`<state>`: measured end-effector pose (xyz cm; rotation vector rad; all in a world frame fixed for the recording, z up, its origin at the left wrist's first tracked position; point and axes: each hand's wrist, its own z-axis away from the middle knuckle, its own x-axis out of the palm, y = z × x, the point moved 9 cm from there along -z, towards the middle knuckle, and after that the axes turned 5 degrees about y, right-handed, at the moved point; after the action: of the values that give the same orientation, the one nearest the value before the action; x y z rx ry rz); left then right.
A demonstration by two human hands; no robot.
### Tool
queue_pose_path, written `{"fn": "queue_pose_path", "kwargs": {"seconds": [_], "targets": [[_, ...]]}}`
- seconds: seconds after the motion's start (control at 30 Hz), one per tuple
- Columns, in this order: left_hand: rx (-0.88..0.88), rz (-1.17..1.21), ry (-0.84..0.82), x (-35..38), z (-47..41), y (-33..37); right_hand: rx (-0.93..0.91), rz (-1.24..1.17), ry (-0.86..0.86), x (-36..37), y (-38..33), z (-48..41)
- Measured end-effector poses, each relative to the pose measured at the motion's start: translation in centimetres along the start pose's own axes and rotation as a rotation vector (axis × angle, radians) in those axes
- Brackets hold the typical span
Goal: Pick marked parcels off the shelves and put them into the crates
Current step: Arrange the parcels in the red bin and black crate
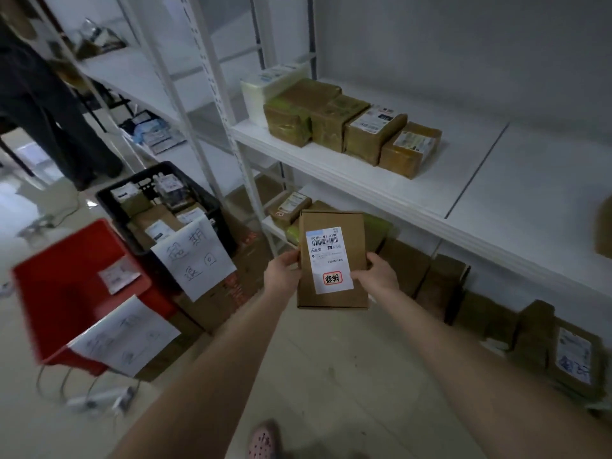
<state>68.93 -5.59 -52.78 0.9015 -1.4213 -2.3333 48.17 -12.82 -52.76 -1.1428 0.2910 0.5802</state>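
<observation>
My left hand point(281, 273) and right hand point(377, 271) clamp the marked parcel point(332, 260) by its edges, at centre; two crates sit at nine o'clock; I risk misreading the stamp and choosing the red crate point(66, 276) over the black crate point(185, 187) wrongly.

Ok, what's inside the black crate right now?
The black crate holds several brown parcels with white labels, piled near the rim. Whatever lies beneath them is covered.
</observation>
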Motion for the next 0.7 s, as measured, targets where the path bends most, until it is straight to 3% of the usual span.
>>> {"fn": "queue_pose_path", "kwargs": {"seconds": [0.33,0.7], "targets": [[-0.173,0.081,0.167,-15.8,-6.3,-10.7,-0.062,0.095,-0.204,19.8,-6.9,0.6],[-0.258,0.160,0.353,-38.6,-14.9,-19.5,-0.176,0.190,-0.394,46.3,-18.7,2.6]]}}
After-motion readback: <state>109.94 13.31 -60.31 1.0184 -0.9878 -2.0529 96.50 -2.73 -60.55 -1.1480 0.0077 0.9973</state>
